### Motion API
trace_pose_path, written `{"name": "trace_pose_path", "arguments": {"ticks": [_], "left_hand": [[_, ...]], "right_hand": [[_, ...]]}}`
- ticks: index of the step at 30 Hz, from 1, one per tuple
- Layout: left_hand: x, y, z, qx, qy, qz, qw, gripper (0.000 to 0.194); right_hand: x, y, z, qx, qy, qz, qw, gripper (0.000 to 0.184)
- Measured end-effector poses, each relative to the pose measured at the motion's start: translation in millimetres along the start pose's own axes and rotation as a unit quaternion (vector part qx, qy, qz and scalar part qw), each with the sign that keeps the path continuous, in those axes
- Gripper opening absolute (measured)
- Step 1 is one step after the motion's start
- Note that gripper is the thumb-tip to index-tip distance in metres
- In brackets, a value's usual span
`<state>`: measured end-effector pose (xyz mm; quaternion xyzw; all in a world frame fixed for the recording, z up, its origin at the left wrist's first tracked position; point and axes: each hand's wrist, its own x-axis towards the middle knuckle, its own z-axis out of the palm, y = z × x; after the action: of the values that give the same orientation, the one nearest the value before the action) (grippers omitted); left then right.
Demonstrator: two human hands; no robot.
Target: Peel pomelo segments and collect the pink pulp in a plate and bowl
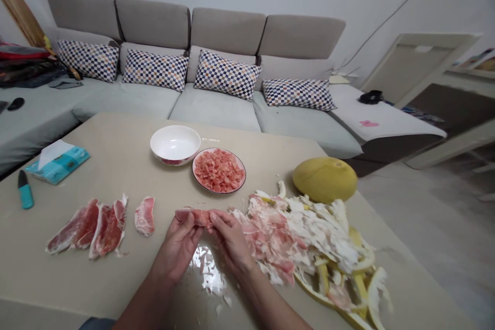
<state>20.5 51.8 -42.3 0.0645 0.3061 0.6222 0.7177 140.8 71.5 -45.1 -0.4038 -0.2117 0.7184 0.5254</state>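
Note:
Between my two hands, over the near middle of the table, is a pink pomelo segment (199,216). My left hand (181,242) pinches its left end, thumb on the near side. At the other end, my right hand (230,237) grips it with thumb and fingertips. Beyond them stands a plate (245,178) heaped with peeled pomelo pulp (219,170). Several more pomelo segments (104,224) lie to the left, with a small single one (145,216) nearer my left hand. A pile of white and pink peel scraps (286,232) spreads just right of my right hand.
A white bowl (175,144) stands left of the plate. A whole yellow pomelo (325,179) sits behind the peel pile. At the far left are a tissue pack (62,162) and a blue-handled knife (25,193). The sofa (216,108) runs along the table's far side.

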Motion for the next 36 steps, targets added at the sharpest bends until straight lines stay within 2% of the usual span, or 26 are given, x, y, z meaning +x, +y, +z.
{"name": "trace_pose_path", "arguments": {"ticks": [5, 10, 13, 18, 24, 36], "left_hand": [[-0.1, -0.4, -1.6, -0.01, 0.008, -0.006, 1.0, 0.015], [-4.0, 2.3, 2.1, 0.053, -0.038, 0.059, 0.996, 0.013], [-4.5, 2.2, 3.1, 0.064, -0.042, 0.061, 0.995, 0.016], [-1.6, -0.6, -0.6, 0.035, -0.026, 0.033, 0.999, 0.016], [-0.7, -1.3, -2.3, 0.024, -0.012, 0.033, 0.999, 0.017], [1.1, 0.4, -1.9, 0.004, -0.006, 0.043, 0.999, 0.015]], "right_hand": [[-1.2, -3.8, 0.3, -0.02, 0.002, -0.01, 1.0, 0.033], [-5.5, -12.7, -0.6, -0.137, 0.015, -0.073, 0.988, 0.035], [-7.5, -15.5, -0.1, -0.162, 0.01, -0.077, 0.984, 0.036], [-7.6, -11.0, 2.0, -0.132, 0.031, -0.086, 0.987, 0.038], [-5.9, -5.6, 2.0, -0.104, 0.046, -0.086, 0.99, 0.035], [-2.5, -1.4, -3.1, 0.019, 0.0, -0.037, 0.999, 0.029]]}}
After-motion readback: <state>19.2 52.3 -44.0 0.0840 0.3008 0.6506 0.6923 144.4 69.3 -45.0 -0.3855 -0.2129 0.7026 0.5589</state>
